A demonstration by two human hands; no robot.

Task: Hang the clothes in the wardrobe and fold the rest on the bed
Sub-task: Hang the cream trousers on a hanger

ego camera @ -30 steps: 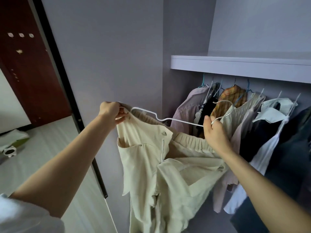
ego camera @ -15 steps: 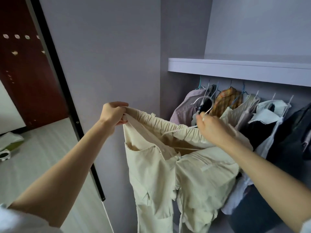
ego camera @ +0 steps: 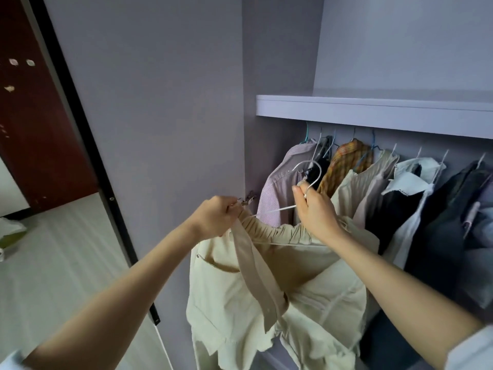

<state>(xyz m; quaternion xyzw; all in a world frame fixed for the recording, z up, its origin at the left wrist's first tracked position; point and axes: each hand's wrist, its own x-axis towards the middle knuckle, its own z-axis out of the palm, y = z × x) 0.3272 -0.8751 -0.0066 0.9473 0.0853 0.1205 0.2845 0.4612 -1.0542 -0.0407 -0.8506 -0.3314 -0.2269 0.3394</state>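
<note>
The left hand (ego camera: 216,218) clenched the gathered elastic waistband of the cream cotton trousers (ego camera: 269,284), at about nine o'clock from the right hand (ego camera: 314,209). The right hand's fingers pinched the neck of the thin white wire hanger (ego camera: 310,169), its hook raised toward twelve o'clock. The trousers hung before the open wardrobe, below its pale shelf (ego camera: 373,113), overlapping the striped pink shirt (ego camera: 282,180) on the rail.

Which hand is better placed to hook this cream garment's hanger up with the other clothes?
Right. The right hand already grips the white hanger just below its hook, nearest the hanging clothes. The left hand grips the cream garment at its waistband end, farther away.
</note>
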